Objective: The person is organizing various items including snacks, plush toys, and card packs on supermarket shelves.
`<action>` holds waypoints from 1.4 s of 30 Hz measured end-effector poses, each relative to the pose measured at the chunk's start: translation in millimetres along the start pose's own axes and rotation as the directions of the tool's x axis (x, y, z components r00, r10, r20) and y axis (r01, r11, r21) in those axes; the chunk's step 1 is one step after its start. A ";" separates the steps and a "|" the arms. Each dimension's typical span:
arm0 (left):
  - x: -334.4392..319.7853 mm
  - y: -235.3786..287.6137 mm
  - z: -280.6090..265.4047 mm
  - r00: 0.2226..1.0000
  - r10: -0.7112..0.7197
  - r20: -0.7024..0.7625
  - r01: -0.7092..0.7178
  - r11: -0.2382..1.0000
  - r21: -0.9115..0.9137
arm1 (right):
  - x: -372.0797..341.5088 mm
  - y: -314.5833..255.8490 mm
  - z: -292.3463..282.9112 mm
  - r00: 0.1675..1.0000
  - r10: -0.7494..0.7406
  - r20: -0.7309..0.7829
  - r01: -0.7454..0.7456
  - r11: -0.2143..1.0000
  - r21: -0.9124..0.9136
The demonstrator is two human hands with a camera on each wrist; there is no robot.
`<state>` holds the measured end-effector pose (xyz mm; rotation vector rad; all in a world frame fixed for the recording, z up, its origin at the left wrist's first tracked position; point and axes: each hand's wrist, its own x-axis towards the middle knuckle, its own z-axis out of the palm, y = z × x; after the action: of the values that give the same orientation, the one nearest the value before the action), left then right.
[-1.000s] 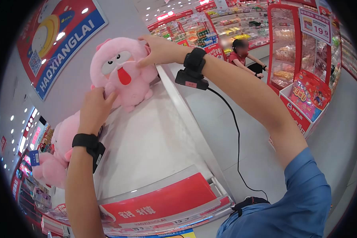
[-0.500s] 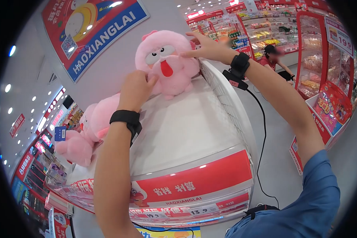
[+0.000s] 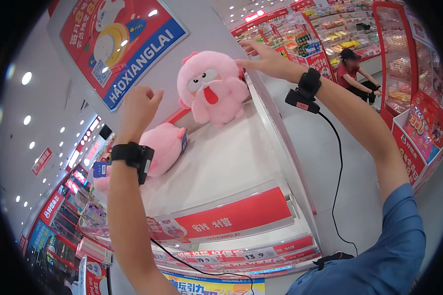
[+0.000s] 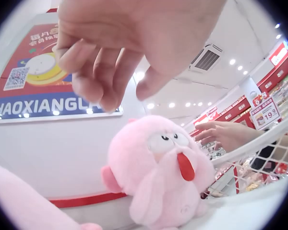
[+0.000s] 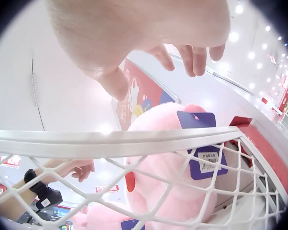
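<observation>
Showing a blue tag (image 3: 100,169) at the far left, on a patch of pink plush, and next to it a lying pink plush toy (image 3: 165,147) on the white shelf (image 3: 216,157). Raising the left hand (image 3: 140,109) above that toy, gripping nothing, letting the fingers bend loosely, and wearing a black wrist strap (image 3: 128,153) below. Displaying a HAOXIANGLAI sign (image 3: 125,54) on the wall behind. Seating the upright pink plush toy (image 3: 209,88) at the back right of the shelf, showing big white eyes and a red tongue, and touching it with neither hand. Holding the right hand (image 3: 269,63) just beside its head, grasping nothing, spreading the fingers and thumb apart. Showing a white mesh side (image 5: 101,143) along the shelf's right edge, and in the right wrist view another blue tag (image 5: 207,163) on the upright toy. Seeing a crouching person (image 3: 352,78) in a cap beyond, near snack racks, and a red snack box (image 3: 418,142) at the far right.
</observation>
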<state>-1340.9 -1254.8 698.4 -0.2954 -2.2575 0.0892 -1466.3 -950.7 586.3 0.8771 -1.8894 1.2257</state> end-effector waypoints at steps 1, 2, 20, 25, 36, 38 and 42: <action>-3.0 -2.5 -17.2 0.996 -0.015 0.087 0.013 1.000 0.015 | -4.9 -4.0 -6.0 1.000 0.001 -0.014 -0.001 1.000 -0.006; -8.1 -3.6 -36.0 0.984 -0.034 0.175 0.028 0.999 0.035 | -9.1 -7.6 -11.8 1.000 0.001 -0.027 -0.002 1.000 -0.007; -84.1 -68.6 0.9 0.884 -0.058 0.464 -0.027 0.984 0.173 | -93.8 -57.1 -35.6 0.950 -0.310 -0.044 0.312 0.949 0.049; -86.5 -49.0 -67.9 0.890 -0.071 0.450 0.077 0.997 0.005 | -82.3 -42.2 -47.8 0.915 -0.391 -0.105 0.387 0.921 -0.051; -80.7 -11.0 -139.7 0.836 -0.008 0.549 0.230 0.913 -0.337 | -22.9 -182.9 -23.3 0.714 -0.492 0.497 0.523 0.848 0.088; -74.0 -3.6 -131.6 0.836 0.039 0.548 0.222 0.888 -0.403 | -20.9 -198.3 -23.8 0.653 -0.408 0.638 0.499 0.865 0.042; -70.1 21.6 -121.2 0.892 0.073 0.445 0.163 0.868 -0.469 | -30.6 -205.7 -26.5 0.625 -0.453 0.636 0.592 0.806 -0.008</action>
<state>-1201.1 -1255.0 721.2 -0.5372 -2.7295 -0.5148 -1274.1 -986.9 661.6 1.7079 -1.9507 0.3599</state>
